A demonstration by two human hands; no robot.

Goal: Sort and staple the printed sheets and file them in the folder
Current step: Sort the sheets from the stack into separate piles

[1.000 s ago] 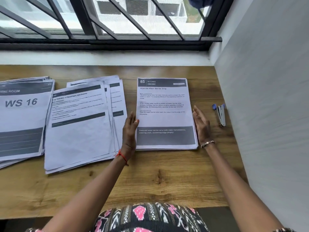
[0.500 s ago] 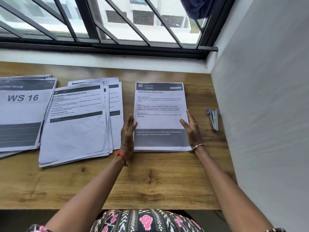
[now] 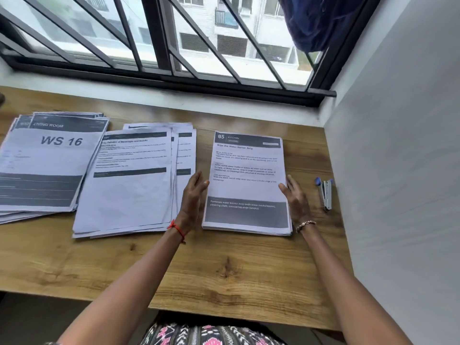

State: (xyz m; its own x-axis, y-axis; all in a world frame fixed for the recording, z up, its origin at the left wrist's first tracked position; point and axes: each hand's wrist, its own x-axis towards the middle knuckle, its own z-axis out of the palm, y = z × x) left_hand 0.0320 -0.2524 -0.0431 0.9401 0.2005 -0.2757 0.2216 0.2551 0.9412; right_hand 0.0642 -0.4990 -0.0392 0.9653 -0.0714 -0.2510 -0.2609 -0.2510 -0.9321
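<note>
A squared stack of printed sheets (image 3: pixel 247 168), its top page headed "85 KITCHEN", lies flat on the wooden desk (image 3: pixel 224 270). My left hand (image 3: pixel 193 199) stands edge-on against the stack's left side, fingers straight and together. Against the right side rests my right hand (image 3: pixel 295 199), its thumb touching the top page's edge. Neither hand grips the paper. To the left lies a looser fanned pile of sheets (image 3: pixel 132 185), and further left a pile topped by a "WS 16" page (image 3: pixel 47 160). A small silver stapler (image 3: pixel 326 194) with a blue end lies right of the stack. No folder is in view.
A white wall (image 3: pixel 398 195) closes off the desk's right side just past the stapler. A barred window (image 3: pixel 161 38) and white sill run along the back. The desk's front edge is close to my body.
My head has tilted up a little, so the window takes more of the view. Both hands stay pressed to the sides of the "85 KITCHEN" stack, having slid slightly toward its lower half.
</note>
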